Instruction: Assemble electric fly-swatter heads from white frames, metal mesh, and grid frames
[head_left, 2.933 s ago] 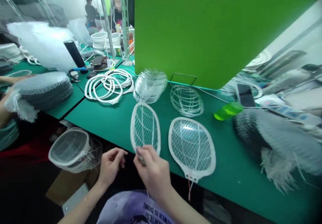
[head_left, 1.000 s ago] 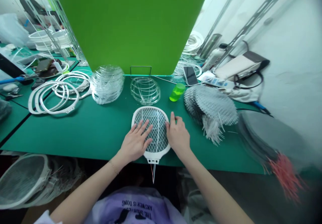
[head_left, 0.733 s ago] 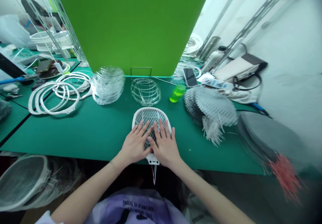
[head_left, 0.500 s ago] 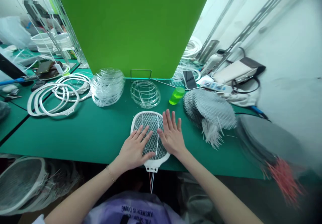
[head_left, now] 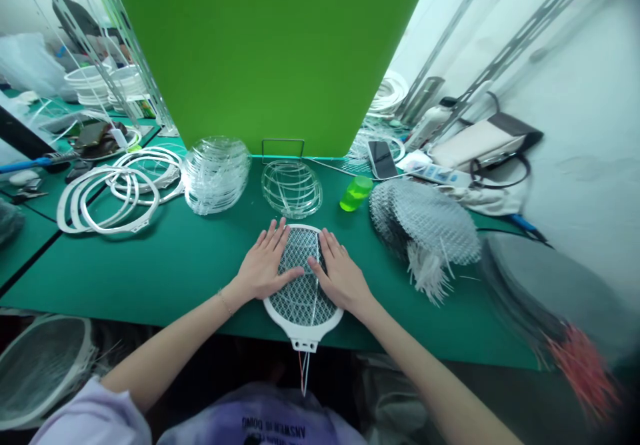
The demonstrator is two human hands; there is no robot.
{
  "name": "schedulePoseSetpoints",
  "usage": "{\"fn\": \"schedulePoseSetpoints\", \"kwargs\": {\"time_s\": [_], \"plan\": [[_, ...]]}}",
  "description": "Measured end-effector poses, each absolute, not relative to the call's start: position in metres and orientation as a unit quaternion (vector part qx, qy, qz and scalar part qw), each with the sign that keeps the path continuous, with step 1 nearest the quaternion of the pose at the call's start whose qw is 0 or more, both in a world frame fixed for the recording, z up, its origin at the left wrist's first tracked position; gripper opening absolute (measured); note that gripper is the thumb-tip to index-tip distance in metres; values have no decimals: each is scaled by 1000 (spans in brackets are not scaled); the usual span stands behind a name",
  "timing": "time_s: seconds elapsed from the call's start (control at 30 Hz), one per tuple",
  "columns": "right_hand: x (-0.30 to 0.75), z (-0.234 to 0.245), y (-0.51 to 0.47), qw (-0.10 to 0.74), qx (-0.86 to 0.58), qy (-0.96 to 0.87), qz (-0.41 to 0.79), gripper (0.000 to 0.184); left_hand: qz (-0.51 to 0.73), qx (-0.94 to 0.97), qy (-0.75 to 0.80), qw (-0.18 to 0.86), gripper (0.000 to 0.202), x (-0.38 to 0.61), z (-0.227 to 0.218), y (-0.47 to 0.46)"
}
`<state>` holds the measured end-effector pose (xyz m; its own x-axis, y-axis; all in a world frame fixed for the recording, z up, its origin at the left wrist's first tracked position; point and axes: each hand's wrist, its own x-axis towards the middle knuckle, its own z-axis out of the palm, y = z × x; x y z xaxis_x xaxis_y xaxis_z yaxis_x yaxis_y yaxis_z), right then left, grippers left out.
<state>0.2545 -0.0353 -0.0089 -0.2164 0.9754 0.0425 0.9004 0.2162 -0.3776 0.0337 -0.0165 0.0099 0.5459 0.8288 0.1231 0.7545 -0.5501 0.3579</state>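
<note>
A white-framed electric fly swatter head [head_left: 303, 321] lies flat on the green mat, with its wire mesh [head_left: 303, 301] facing up. My left hand [head_left: 265, 261] rests palm-down on the left of its upper half, and my right hand [head_left: 340, 275] rests on the right. Their fingertips nearly meet at the centre, and neither hand grips anything. The handle end sticks out past the table's front edge. Thin wires [head_left: 303, 371] hang from it. Part of the mesh is hidden under my palms.
Beyond my hands are a stack of clear frames [head_left: 216, 177], a wire cage [head_left: 291, 189], white rings [head_left: 113, 191] and a green cup [head_left: 356, 193]. Grey mesh sheets [head_left: 425, 228] lie right. A green board [head_left: 265, 51] stands behind, and stacked swatters [head_left: 43, 371] sit low left.
The swatter has slid toward me and hangs further over the table edge. Both hands now sit higher on the mesh, and their fingers have turned inward.
</note>
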Motion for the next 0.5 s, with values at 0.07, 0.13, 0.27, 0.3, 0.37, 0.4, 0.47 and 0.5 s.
{"fn": "schedulePoseSetpoints", "kwargs": {"time_s": [0.07,0.13,0.27,0.3,0.37,0.4,0.47,0.5], "plan": [[255,-3,-29,130,-604,-778,111,76,115,882,435,140,95,34,4,-11],[255,0,-20,135,-596,-787,80,72,101,888,425,140,99,34,2,-11],[257,-4,-4,163,-558,-809,85,65,91,882,441,137,114,39,6,-11],[258,-6,-2,156,-537,-822,107,64,95,878,450,133,116,41,8,-9],[260,-9,0,133,-499,-842,157,62,105,874,459,122,113,46,10,-3],[261,-10,1,124,-489,-845,179,62,108,877,453,117,109,49,10,1],[263,-10,2,126,-489,-840,201,65,103,893,422,117,101,52,9,7],[263,-10,3,132,-489,-837,205,67,98,900,406,122,100,52,8,10]]}}
